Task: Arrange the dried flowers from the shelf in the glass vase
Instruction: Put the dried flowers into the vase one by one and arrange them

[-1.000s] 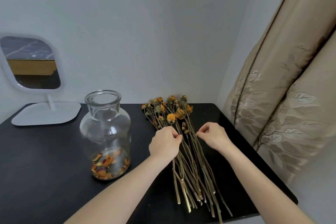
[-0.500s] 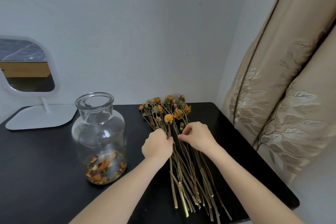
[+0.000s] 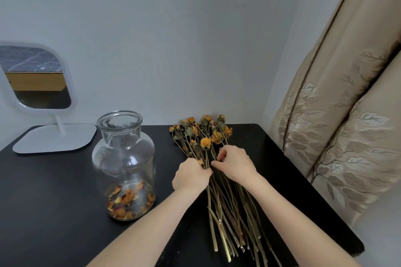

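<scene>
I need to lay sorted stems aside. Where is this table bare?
Widest bare patch of the table: front-left, bordered by the mirror base, the glass vase and the near edge. A narrower strip lies between the dried flowers and the curtain. Crowded where left hand and right hand grip the stems.
</scene>
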`<act>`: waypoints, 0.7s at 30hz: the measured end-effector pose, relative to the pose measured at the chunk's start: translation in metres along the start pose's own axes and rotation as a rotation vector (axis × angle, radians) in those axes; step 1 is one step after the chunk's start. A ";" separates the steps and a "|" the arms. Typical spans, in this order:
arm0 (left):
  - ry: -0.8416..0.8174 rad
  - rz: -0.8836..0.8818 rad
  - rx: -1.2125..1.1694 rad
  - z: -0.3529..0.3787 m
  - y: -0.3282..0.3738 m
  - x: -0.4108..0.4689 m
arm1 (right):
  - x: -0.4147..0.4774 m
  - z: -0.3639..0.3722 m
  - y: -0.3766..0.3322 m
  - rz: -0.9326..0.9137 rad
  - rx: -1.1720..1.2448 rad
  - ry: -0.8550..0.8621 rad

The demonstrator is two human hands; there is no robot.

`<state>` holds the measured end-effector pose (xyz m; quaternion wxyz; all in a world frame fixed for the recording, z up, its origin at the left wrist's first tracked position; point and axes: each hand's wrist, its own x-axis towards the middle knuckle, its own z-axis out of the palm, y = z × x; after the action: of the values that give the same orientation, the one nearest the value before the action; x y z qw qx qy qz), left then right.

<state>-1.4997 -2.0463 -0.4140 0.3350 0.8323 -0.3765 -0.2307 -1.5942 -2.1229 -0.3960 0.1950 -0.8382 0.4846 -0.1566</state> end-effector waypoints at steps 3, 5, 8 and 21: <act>-0.020 -0.008 -0.030 -0.001 -0.001 0.000 | 0.000 0.001 -0.007 -0.048 0.015 -0.044; -0.021 -0.005 -0.060 0.000 -0.002 0.001 | 0.001 0.004 -0.011 -0.023 -0.001 -0.074; -0.020 0.005 -0.098 0.001 -0.003 0.000 | 0.004 0.007 -0.014 0.048 -0.005 -0.119; 0.021 0.016 -0.176 0.004 -0.002 0.003 | 0.014 0.000 -0.015 0.212 0.200 -0.193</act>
<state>-1.4990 -2.0491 -0.4189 0.4126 0.7989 -0.3579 -0.2517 -1.5766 -2.1285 -0.3877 0.3385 -0.7700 0.5312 -0.1016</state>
